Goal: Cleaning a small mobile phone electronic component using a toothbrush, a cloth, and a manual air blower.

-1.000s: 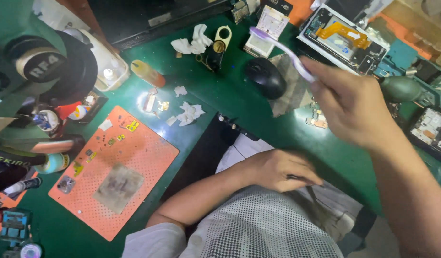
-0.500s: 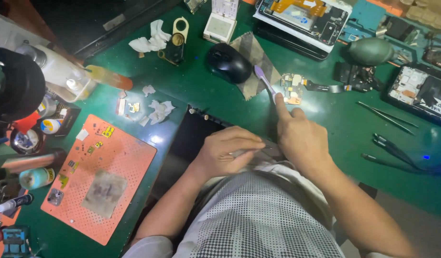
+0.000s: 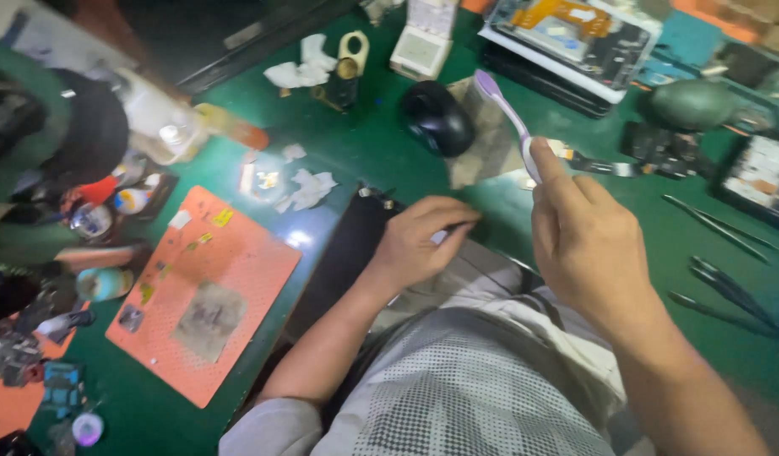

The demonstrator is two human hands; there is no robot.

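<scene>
I take the black computer mouse (image 3: 438, 118) on the green bench top (image 3: 381, 160) as my landmark. My right hand (image 3: 588, 245) is raised to the right of the mouse and nearer to me, its fingers curled and pressed together around the handle of a lilac toothbrush (image 3: 507, 114), thumb laid along the stem; the brush head sticks up just beside the mouse's right edge, over a grey scrap of cloth (image 3: 482, 143) that lies against the mouse. My left hand (image 3: 419, 241) sits below the mouse, close to my lap, fingers bunched in a pinch on something small and pale that I cannot make out, at the edge of a dark flat slab (image 3: 343, 253). Left of the mouse lie crumpled white tissue bits (image 3: 309, 187), and further left and nearer me an orange work mat (image 3: 208, 287). Behind the mouse, to its right, stands an opened device in a white tray (image 3: 575, 38). Far right of the mouse, tweezers (image 3: 719, 224) lie on the green.
</scene>
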